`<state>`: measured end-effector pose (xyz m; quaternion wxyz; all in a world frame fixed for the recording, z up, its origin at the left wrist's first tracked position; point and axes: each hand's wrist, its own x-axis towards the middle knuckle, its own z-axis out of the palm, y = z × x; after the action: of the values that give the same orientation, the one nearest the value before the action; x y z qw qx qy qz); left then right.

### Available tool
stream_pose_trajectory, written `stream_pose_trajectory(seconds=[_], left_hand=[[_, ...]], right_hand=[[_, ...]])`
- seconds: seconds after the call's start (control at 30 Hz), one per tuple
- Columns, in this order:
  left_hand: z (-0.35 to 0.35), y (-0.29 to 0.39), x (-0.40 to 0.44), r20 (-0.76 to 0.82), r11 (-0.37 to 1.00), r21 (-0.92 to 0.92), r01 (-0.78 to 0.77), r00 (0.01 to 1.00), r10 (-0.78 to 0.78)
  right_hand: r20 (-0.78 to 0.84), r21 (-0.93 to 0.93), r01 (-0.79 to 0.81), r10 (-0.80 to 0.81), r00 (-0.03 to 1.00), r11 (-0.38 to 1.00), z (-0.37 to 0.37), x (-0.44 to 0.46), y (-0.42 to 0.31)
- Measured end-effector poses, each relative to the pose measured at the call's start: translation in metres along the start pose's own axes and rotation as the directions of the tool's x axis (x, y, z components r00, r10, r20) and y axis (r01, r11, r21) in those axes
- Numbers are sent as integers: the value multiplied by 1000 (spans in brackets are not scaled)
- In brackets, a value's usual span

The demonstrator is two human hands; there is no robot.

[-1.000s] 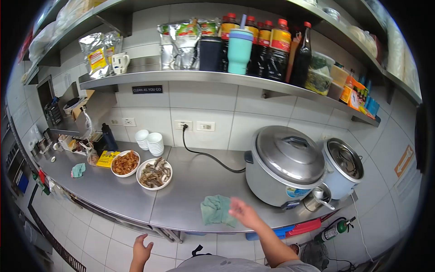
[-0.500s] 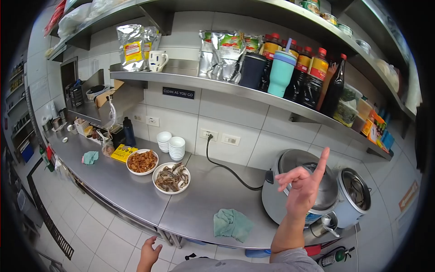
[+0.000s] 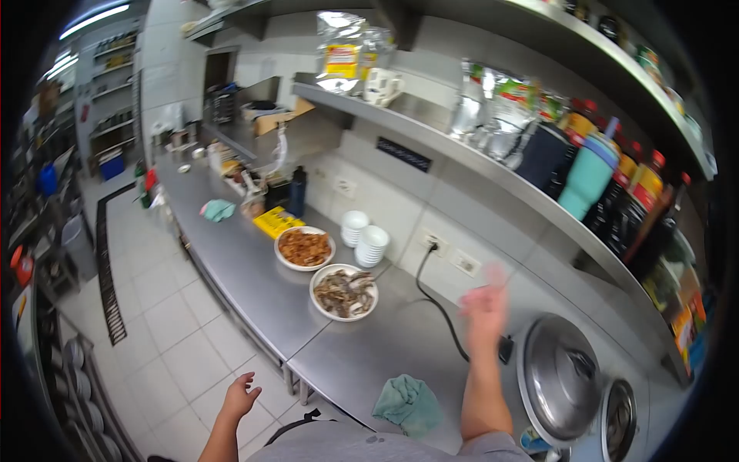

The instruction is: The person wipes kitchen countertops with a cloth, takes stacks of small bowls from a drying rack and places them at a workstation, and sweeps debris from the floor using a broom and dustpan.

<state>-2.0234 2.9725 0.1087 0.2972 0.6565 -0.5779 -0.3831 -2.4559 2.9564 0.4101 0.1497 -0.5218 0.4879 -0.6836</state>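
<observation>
This is a working kitchen of the restaurant kind. A long metal worktop runs left of the raised right hand, carrying bowls of food and stacked small white bowls. Right of that hand sits a large lidded cooker; above it, a metal shelf holds sauce bottles.

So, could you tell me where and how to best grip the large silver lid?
I'd grip the dark handle at the top of the lid, from above: it stands up from the smooth dome, which likely offers little hold.
</observation>
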Motion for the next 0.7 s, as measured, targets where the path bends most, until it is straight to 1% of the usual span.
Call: stream_pose_trajectory(seconds=[0.03, 0.07, 0.1, 0.13, 0.17, 0.2, 0.23, 0.27, 0.3, 0.33, 0.37, 0.4, 0.43, 0.47, 0.5, 0.53, 0.57, 0.6, 0.63, 0.7], left_hand=[[1, -35, -2, -25, 999, -1, 35, 999, -35], [2, -85, -11, -36, 982, 152, 109, 994, -105], [-4, -131, -25, -54, 937, 302, 177, 984, -169], [-13, -169, -46, -69, 898, 327, 295, 955, -289], [-19, -199, -68, -82, 848, 342, 405, 912, -403], [-26, -217, -91, -109, 818, 314, 482, 874, -473], [-34, -235, -112, -128, 780, 289, 555, 830, -543], [-36, -266, -129, -131, 767, 285, 574, 816, -562], [-35, -299, -142, -113, 703, 184, 687, 725, -680], [-36, -317, -146, -83, 614, 87, 785, 620, -780], [-42, -321, -142, -84, 595, 92, 798, 602, -794], [-51, -323, -131, -36, 581, 97, 808, 587, -809], [-63, -330, -116, 10, 571, 101, 815, 573, -819], [-69, -350, -91, -10, 628, 109, 770, 633, -774], [-79, -369, -68, -28, 682, 120, 722, 689, -724], [-95, -367, -36, -38, 694, 51, 718, 696, -717], [-111, -371, -5, -54, 744, -25, 667, 743, -667], [-137, -342, 25, -117, 819, 118, 561, 827, -550], [-161, -325, 56, -143, 848, 219, 483, 876, -461], [-211, -282, 116, -97, 860, 150, 489, 872, -479]], right_hand=[[256, -323, 3, 85, 963, 946, 6, -13, 54], [386, -554, 80, 171, 906, 829, 8, -47, 103], [503, -648, 180, 238, 831, 740, -2, -85, 136], [560, -707, 292, 258, 787, 644, -22, -134, 169], [557, -770, 347, 300, 774, 535, -53, -190, 203], [481, -837, 222, 477, 736, 501, -78, -237, 212], [325, -943, 112, 791, 519, 314, -99, -278, 226], [336, -940, 125, 797, 502, 318, -86, -283, 232], [185, -976, 190, 851, 491, 102, -70, -290, 238], [27, -960, 255, 869, 493, -114, -56, -294, 246], [198, -971, 233, 723, 662, 52, -42, -300, 270], [320, -946, 237, 513, 796, 223, -28, -311, 295], [417, -905, 287, 517, 747, 315, 9, -297, 276], [510, -853, 329, 509, 693, 405, 63, -262, 239], [583, -806, 385, 487, 650, 451, 99, -247, 236], [652, -752, 434, 459, 604, 496, 135, -237, 238], [681, -724, 452, 439, 586, 521, 171, -229, 239], [709, -696, 471, 418, 567, 542, 206, -220, 241], [710, -696, 467, 428, 559, 546, 238, -213, 243], [726, -676, 484, 387, 569, 556, 303, -196, 253]])
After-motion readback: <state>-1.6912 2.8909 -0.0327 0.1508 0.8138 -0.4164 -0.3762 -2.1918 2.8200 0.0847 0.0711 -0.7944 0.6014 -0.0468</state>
